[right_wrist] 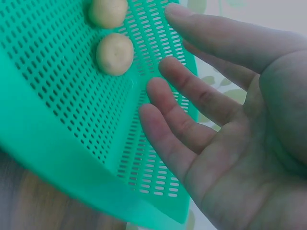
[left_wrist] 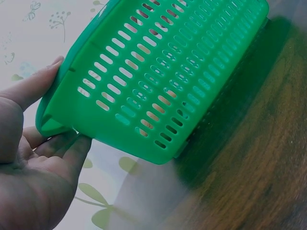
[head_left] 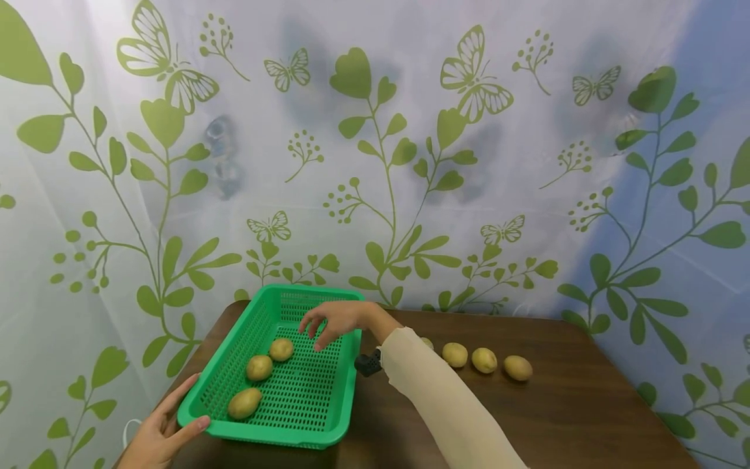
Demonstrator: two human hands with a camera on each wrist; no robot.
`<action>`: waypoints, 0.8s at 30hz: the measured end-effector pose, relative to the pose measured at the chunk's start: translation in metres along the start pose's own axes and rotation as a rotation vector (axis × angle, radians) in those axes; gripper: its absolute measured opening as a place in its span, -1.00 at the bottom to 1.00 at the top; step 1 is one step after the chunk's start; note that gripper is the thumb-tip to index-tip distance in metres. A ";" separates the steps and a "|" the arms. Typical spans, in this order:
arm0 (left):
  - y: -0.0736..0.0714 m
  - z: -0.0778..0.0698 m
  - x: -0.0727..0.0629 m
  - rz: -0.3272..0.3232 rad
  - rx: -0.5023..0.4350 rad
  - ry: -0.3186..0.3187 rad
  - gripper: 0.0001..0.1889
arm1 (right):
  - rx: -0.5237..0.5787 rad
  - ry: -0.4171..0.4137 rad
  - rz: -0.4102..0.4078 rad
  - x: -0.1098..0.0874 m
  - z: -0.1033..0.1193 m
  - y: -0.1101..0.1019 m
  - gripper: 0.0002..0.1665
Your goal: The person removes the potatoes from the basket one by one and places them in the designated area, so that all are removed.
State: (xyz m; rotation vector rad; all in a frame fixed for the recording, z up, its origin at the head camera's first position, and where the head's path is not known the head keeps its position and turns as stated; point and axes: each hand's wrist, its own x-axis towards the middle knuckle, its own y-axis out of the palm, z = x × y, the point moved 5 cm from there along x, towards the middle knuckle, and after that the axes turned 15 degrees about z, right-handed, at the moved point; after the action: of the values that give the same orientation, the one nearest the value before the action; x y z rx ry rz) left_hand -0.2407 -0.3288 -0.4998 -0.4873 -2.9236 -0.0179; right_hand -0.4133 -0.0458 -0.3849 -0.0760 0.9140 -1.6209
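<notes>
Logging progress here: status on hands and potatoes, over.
Left hand gripping green basket by rim. Right hand empty over basket. Three potatoes inside, more potatoes on table; sleeve partly hides one.

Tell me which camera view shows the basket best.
The head view: it takes in nearly the whole basket from above, with three potatoes inside. The left wrist view shows mainly its slotted outside; the right wrist view, only part of its inside.

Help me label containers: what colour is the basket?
The basket is bright green, best seen in the head view.
</notes>
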 end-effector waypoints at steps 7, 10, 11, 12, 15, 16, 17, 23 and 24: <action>-0.001 -0.003 -0.002 -0.017 0.026 0.000 -0.17 | 0.086 -0.058 -0.004 0.021 0.001 0.002 -0.44; 0.000 -0.003 -0.002 -0.009 0.034 0.015 -0.18 | 0.120 -0.089 -0.018 0.032 0.001 0.002 -0.42; 0.000 -0.004 -0.002 -0.004 0.033 0.022 -0.19 | 0.137 -0.099 -0.025 0.036 0.002 0.001 -0.41; 0.000 -0.004 -0.002 0.001 0.035 0.028 -0.19 | 0.154 -0.111 -0.035 0.040 0.002 0.001 -0.40; 0.000 -0.005 -0.002 0.003 0.047 0.023 -0.20 | 0.198 -0.139 -0.073 0.052 0.000 0.001 -0.38; 0.000 -0.005 -0.001 0.004 0.052 0.018 -0.20 | 0.216 -0.145 -0.086 0.056 -0.001 0.002 -0.38; 0.000 -0.005 -0.001 0.005 0.057 0.014 -0.20 | 0.229 -0.149 -0.099 0.059 -0.003 0.002 -0.38; 0.002 -0.007 0.000 -0.009 0.076 -0.009 -0.21 | 0.283 -0.136 -0.157 0.074 -0.016 0.007 -0.37; 0.003 -0.007 0.000 -0.013 0.079 -0.013 -0.21 | 0.285 -0.132 -0.166 0.075 -0.019 0.008 -0.37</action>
State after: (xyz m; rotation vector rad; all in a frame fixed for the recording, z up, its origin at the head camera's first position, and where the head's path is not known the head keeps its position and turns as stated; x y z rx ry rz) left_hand -0.2384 -0.3266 -0.4933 -0.4577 -2.9267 0.0994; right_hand -0.4381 -0.1006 -0.4344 -0.0612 0.5809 -1.8624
